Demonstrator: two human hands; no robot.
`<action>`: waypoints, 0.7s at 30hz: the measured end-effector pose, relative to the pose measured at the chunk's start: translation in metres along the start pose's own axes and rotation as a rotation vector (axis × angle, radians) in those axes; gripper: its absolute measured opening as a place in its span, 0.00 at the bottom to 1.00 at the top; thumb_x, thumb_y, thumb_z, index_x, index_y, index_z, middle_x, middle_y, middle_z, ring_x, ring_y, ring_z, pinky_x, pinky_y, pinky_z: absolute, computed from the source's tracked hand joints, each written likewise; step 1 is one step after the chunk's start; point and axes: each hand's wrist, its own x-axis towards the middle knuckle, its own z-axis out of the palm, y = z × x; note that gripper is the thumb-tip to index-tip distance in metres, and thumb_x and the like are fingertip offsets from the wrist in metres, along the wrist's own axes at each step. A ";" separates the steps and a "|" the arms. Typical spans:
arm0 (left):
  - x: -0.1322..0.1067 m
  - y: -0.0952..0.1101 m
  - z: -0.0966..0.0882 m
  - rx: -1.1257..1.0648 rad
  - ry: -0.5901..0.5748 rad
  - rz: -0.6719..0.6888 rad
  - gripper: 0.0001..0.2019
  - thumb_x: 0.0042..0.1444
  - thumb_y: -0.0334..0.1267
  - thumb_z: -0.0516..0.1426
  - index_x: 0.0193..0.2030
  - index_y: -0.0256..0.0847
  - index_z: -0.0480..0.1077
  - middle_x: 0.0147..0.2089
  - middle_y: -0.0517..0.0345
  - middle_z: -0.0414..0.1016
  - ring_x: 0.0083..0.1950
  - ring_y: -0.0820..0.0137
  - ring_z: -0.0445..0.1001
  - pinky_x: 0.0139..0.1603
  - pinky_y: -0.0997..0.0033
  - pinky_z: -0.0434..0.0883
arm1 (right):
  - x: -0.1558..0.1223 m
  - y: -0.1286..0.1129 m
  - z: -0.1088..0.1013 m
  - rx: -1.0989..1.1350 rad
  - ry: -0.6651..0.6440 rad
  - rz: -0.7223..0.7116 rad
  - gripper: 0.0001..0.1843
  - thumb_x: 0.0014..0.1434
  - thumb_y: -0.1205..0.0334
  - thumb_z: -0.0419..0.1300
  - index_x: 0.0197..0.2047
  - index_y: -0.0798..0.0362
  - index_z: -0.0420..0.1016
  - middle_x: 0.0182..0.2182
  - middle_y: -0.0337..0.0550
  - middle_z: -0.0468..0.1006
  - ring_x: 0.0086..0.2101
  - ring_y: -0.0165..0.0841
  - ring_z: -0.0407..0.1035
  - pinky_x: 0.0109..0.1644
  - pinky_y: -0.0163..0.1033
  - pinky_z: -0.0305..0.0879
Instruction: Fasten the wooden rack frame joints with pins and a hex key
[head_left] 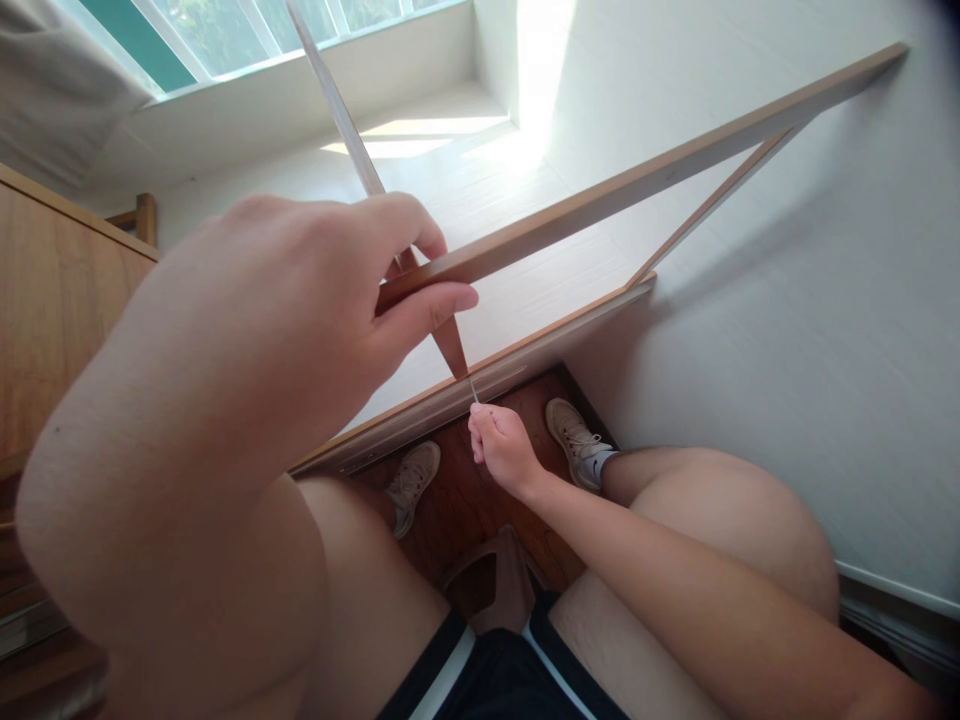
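My left hand is closed around the near end of a long wooden slat, thumb below and fingers above. The slat runs up to the right, against the wall. A wooden crosspiece passes behind the fingers and tapers down to the edge of a white panel. My right hand is lower down, its fingers pinched on a thin metal rod, maybe a hex key. The rod points at the joint between crosspiece and panel edge; its far tip is too small to make out.
A slanted wooden strut joins the panel's right corner to the slat. The wall is close on the right. A wooden cabinet stands left, and a window lies beyond. My shoes and a stool are below.
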 end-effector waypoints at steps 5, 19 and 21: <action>-0.001 0.000 0.000 -0.005 0.020 0.019 0.27 0.64 0.68 0.45 0.53 0.53 0.71 0.31 0.64 0.68 0.29 0.72 0.65 0.36 0.67 0.60 | 0.003 0.001 -0.004 -0.109 0.012 -0.039 0.27 0.72 0.50 0.48 0.21 0.49 0.61 0.14 0.34 0.64 0.18 0.28 0.60 0.28 0.35 0.57; -0.004 0.009 0.001 0.006 0.033 -0.060 0.31 0.63 0.69 0.42 0.53 0.50 0.72 0.33 0.65 0.65 0.39 0.67 0.77 0.49 0.58 0.69 | 0.005 -0.023 -0.013 -1.126 0.024 -0.072 0.25 0.74 0.57 0.44 0.35 0.52 0.79 0.32 0.48 0.83 0.31 0.38 0.75 0.35 0.38 0.54; -0.003 0.007 0.001 -0.014 0.019 -0.071 0.31 0.63 0.69 0.43 0.54 0.51 0.72 0.34 0.64 0.65 0.42 0.65 0.77 0.51 0.54 0.69 | 0.004 -0.027 -0.012 -1.204 0.012 -0.049 0.24 0.74 0.56 0.44 0.38 0.52 0.80 0.34 0.50 0.85 0.33 0.39 0.77 0.36 0.38 0.55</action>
